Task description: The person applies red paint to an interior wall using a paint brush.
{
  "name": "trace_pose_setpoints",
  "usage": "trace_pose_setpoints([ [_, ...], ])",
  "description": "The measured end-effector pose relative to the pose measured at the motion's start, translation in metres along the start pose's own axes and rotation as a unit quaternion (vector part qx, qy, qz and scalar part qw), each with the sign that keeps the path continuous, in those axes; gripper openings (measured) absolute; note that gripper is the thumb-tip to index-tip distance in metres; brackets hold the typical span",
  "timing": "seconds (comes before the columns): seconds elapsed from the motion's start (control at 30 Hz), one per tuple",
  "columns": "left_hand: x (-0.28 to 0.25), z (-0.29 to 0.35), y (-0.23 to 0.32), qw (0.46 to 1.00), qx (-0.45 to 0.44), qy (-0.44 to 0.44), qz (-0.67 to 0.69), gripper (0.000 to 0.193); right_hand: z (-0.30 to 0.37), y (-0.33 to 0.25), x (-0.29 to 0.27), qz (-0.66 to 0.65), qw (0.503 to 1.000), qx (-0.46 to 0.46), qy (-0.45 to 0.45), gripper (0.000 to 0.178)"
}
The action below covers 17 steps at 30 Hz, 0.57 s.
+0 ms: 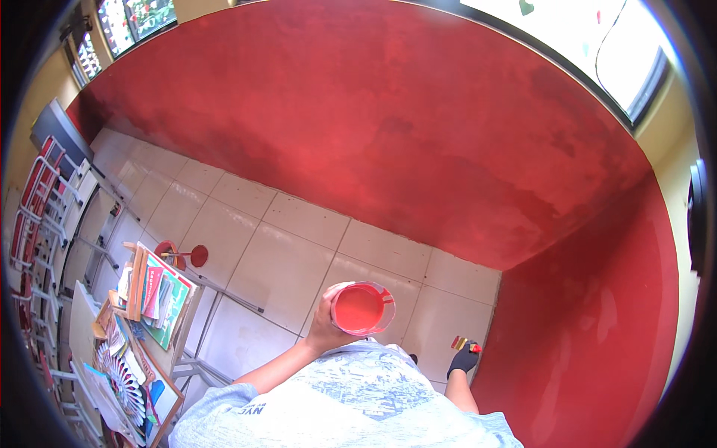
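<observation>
My bare left hand [321,328] is wrapped round the side of a pail [388,315] in front of my body. Red paint [358,308] fills the part of the pail that I can see into. To the right, low beside the red side wall [582,343], my right hand [462,362] wears a dark glove and is closed on a paintbrush [461,343]. The brush shows a yellowish band and red at both ends. Ahead stands a long red wall [336,112] with darker, uneven patches.
At the left, a table piled with books and papers [168,299] stands close to my side. Behind it are stacked metal-framed chairs [45,201]. A round red lid [199,255] and a red container [166,252] are near the table. Pale tiles [280,250] cover the floor.
</observation>
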<state>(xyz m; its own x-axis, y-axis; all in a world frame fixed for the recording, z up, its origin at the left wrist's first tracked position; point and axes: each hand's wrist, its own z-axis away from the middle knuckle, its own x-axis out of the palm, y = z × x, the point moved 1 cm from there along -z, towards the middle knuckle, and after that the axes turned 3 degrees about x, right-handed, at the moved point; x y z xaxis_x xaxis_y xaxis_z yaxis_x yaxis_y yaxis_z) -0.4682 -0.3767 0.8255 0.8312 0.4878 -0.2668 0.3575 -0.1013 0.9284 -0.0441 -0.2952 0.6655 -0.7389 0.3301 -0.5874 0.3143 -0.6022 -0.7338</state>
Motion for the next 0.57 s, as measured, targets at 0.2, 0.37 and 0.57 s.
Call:
trace_pose_setpoints([
  [0.2,0.063,0.137,0.032,0.996,-0.07,0.052,-0.024,0.1,-0.04,0.082,-0.095,0.11,0.992,-0.019,-0.06,0.015],
  [0.37,0.075,0.191,0.044,0.974,-0.204,0.093,-0.029,0.099,-0.046,0.143,-0.167,0.153,0.984,0.072,-0.057,0.005],
  [0.57,0.061,0.194,0.045,0.965,-0.209,0.131,-0.087,0.097,-0.075,0.202,-0.18,-0.082,0.945,0.287,-0.132,0.007],
])
